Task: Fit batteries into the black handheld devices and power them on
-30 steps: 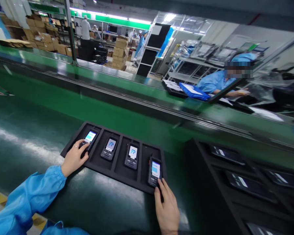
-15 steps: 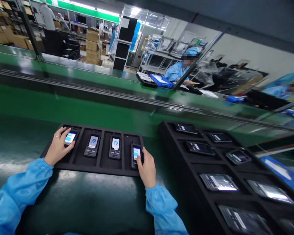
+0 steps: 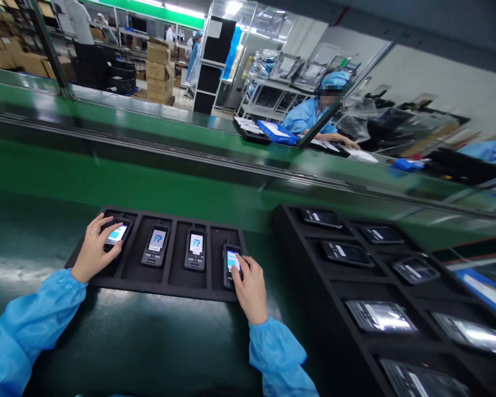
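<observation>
A black foam tray on the green bench has a row of handheld phones with keypads. My left hand is over the leftmost phone, thumb and fingers apart at its lit screen. At the other end, my right hand has its thumb and fingertips at the lit screen of the rightmost phone, covering its right edge. Between them lie two phones showing a blue logo on white, the inner left phone and the inner right phone. Neither hand touches these two.
To the right stands a deeper black compartment tray with several devices, some in shiny clear wrapping. A metal rail runs across behind the bench. Beyond it, a person in blue reaches over papers. Stacked cartons stand farther back.
My right hand's fingers have shifted from the rightmost phone's side onto its screen. My left fingers have moved slightly over the leftmost phone. The view has turned slightly left.
</observation>
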The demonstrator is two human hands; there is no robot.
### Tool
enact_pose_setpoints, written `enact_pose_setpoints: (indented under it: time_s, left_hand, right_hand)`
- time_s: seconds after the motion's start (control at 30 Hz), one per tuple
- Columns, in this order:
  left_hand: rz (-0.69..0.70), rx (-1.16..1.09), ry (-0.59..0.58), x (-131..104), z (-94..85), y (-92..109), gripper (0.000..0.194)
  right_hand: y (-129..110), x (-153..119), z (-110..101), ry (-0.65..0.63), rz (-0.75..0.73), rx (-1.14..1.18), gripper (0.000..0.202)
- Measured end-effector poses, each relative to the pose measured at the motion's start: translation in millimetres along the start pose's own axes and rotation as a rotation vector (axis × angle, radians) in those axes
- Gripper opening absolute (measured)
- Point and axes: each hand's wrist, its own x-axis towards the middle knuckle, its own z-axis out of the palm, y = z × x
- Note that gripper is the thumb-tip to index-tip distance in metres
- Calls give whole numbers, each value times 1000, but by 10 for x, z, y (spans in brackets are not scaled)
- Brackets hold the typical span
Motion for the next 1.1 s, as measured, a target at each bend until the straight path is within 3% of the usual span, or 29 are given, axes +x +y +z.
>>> enact_pose_setpoints:
  time_s: [0.3, 0.7, 1.1]
  left_hand:
    - [-20, 128, -98, -36, 49, 12, 34]
    - [-111, 192, -97, -35, 75, 63, 42]
    - [-97, 196, -75, -44, 91, 61, 41]
  right_hand:
    - [24, 30, -8, -4, 94, 108, 73]
    - [0, 33, -31, -23, 134, 151, 74]
    - [-17, 34, -48, -50, 155, 157, 76]
